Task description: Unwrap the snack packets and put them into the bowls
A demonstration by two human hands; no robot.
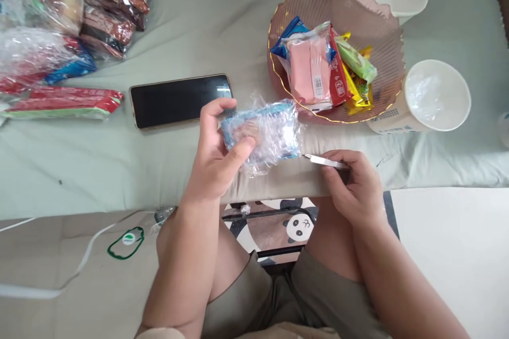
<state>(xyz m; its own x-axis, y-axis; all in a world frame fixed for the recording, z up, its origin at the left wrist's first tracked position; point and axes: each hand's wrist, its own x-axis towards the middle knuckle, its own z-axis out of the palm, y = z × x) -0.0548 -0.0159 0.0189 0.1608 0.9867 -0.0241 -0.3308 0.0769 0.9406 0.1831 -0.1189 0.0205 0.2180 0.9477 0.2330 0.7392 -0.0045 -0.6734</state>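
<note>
My left hand (217, 148) grips a snack in a clear and blue plastic wrapper (264, 132), thumb on top, just above the table's near edge. My right hand (352, 185) is closed round a small silver metal blade or tool (324, 161). Its tip points left and sits right at the wrapper's lower right corner.
A pink ribbed bowl (369, 26) with several wrapped snacks stands behind the hands. A white paper cup (433, 98) lies at its right. A black phone (181, 99) lies left of the bowl. Piled snack bags (59, 26) fill the far left. A panda-print mat (296, 225) shows between my knees.
</note>
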